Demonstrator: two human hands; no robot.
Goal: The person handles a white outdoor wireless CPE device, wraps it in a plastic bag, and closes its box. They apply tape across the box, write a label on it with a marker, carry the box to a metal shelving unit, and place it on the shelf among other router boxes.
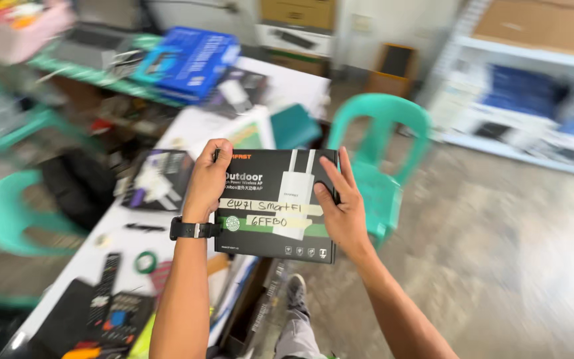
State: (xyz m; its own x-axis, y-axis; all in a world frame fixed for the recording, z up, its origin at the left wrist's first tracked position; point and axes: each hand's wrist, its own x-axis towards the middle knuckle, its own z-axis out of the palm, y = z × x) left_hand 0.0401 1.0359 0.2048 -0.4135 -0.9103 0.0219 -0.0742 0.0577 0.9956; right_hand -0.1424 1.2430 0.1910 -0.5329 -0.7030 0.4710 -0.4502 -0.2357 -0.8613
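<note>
Left hand (pixel 206 178) fingers (pixel 215 151) curl over black box (pixel 270 229) top corner; right hand (pixel 343 206) clamps its side. Box held in air beside white surface (pixel 101 252). Likely light, stiff cardboard, smooth; grip opposite edges.

Cluttered workroom, daylight on bare concrete.
Grey concrete floor (pixel 499 252) spreads wide on the right, patchy and bright. A teal plastic chair (pixel 380 133) stands near the end of the long white desk (pixel 287 83); another teal chair (pixel 8 213) sits at the left, well apart. White shelving (pixel 499 86) lines the right wall, blurred, with blue boxes in it. Cardboard boxes (pixel 298 13) are stacked against the pale back wall (pixel 393 20). A green shelf (pixel 81 72) runs along the left, piled with clutter.
</note>
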